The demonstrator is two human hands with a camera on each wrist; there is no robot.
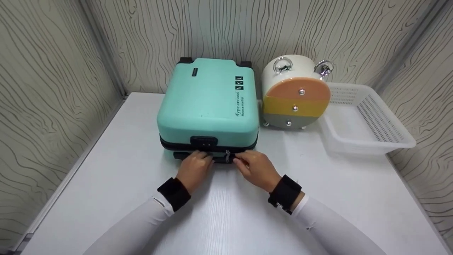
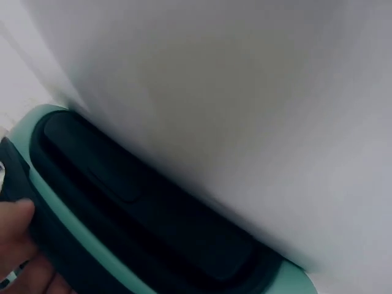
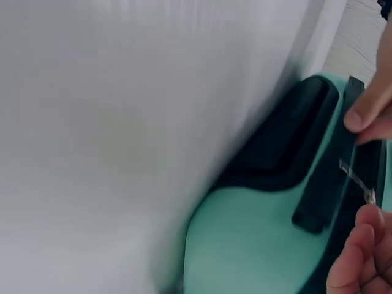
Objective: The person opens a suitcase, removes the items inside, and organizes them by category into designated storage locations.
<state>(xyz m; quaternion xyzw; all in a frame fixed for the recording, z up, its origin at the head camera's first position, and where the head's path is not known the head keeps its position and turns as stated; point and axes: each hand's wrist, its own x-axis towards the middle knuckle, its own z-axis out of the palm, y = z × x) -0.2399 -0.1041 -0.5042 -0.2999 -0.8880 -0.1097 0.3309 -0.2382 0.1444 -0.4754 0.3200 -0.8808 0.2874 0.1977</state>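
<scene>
Sleeves, white, with black wrist straps, nearest my view; both forearms reach forward over the table (image 1: 106, 184).

Left hand (image 1: 194, 167): fingers curled against the front edge of the suitcase (image 1: 208, 102), beside the black handle (image 2: 147, 214) on its lower half. I cannot tell whether it pinches a zipper pull or only steadies the case.

Right hand (image 1: 257, 169): thumb and forefinger drawn together around a small metal zipper pull (image 3: 358, 182); the right wrist view shows the tab between the fingertips (image 3: 361, 116).

Second zipper pull (image 1: 227, 155): hangs at the middle of the front seam, between my two hands.

Suitcase: mint green hard shell, lying flat on the table, front edge toward me, black zipper band shut all round as far as I see. Black combination lock (image 1: 204, 141) sits just above the hands.

Risks, as I judge them: the tab is tiny and could slip from the pinch; a pull against the lock would jam; if the left hand's bracing is loose, the case may slide back across the smooth top.

Drawer box (image 1: 295, 95): round, white, with orange, yellow and grey fronts, right of the suitcase, near it.

Basket (image 1: 368, 141): white plastic, far right, by the wall.
</scene>
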